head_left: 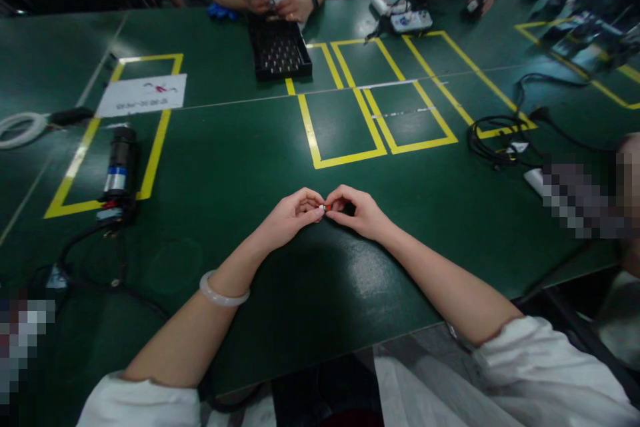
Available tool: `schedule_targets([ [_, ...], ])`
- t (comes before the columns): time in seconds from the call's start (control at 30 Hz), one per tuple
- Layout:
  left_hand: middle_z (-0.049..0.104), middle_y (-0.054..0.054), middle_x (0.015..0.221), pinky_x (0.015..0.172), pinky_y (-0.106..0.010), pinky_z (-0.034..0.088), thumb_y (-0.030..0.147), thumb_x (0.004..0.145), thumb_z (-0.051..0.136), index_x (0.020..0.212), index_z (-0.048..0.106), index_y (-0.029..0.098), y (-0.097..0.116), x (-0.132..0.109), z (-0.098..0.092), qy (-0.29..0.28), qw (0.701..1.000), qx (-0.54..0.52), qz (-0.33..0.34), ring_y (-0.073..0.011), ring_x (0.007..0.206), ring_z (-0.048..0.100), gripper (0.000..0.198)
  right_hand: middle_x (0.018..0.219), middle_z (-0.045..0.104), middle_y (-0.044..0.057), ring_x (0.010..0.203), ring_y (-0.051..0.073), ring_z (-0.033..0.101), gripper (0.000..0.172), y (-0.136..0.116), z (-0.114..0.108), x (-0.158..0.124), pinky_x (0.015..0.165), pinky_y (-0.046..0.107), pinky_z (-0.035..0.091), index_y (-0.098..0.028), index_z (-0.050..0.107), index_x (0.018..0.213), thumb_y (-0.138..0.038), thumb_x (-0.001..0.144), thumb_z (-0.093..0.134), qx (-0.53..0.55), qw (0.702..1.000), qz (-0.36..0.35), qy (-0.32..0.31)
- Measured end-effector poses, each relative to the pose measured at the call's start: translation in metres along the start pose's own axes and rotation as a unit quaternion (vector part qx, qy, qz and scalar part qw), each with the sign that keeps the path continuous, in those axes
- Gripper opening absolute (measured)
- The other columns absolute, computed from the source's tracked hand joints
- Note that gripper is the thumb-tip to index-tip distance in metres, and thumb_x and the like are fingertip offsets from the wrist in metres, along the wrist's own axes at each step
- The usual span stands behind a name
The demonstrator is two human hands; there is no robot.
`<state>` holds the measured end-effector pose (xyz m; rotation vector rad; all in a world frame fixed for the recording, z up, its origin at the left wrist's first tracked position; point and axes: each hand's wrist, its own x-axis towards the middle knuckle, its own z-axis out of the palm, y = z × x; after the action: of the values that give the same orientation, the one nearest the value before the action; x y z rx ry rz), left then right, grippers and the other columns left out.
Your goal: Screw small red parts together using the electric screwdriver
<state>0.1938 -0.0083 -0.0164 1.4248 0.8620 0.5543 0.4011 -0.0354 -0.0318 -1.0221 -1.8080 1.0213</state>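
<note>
My left hand (299, 214) and my right hand (356, 210) meet over the green table (240, 167), fingertips nearly touching. Between them they pinch a small part (324, 208) with white or metallic and orange-red bits. Fingers cover most of it, so its kind cannot be made out. Both hands are closed, thumb against fingers. A pale bangle circles my left wrist.
A black cylindrical tool (119, 164) with a cord stands left, beside a printed sheet (143, 95). Across the table, a person works over a black tray (281, 50) of small metal parts. A coiled black cable (495, 140) lies right. Yellow tape marks rectangles.
</note>
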Motion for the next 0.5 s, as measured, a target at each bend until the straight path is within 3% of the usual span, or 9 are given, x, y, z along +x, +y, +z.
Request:
schedule_targets([
  [0.13, 0.064, -0.004, 0.093, 0.079, -0.028, 0.048, 0.034, 0.081, 0.072, 0.101, 0.059, 0.015, -0.0022, 0.0008, -0.0003, 0.004, 1.000, 0.007, 0.009, -0.0140, 0.084, 0.061, 0.030, 0.092, 0.066, 0.002, 0.078, 0.014, 0.062, 0.020, 0.0017, 0.0000, 0.0001, 0.074, 0.028, 0.050, -0.020, 0.060, 0.103, -0.020, 0.084, 0.067, -0.017, 1.000, -0.004, 0.006],
  [0.5, 0.063, -0.004, 0.096, 0.082, -0.029, 0.048, 0.031, 0.081, 0.072, 0.100, 0.057, 0.015, -0.0009, 0.0003, 0.0006, 0.012, 1.000, 0.022, 0.017, -0.0143, 0.088, 0.061, 0.029, 0.095, 0.063, 0.004, 0.084, 0.016, 0.061, 0.014, 0.0005, -0.0018, -0.0006, 0.077, 0.029, 0.049, -0.020, 0.061, 0.100, -0.019, 0.086, 0.065, -0.086, 0.996, -0.038, -0.006],
])
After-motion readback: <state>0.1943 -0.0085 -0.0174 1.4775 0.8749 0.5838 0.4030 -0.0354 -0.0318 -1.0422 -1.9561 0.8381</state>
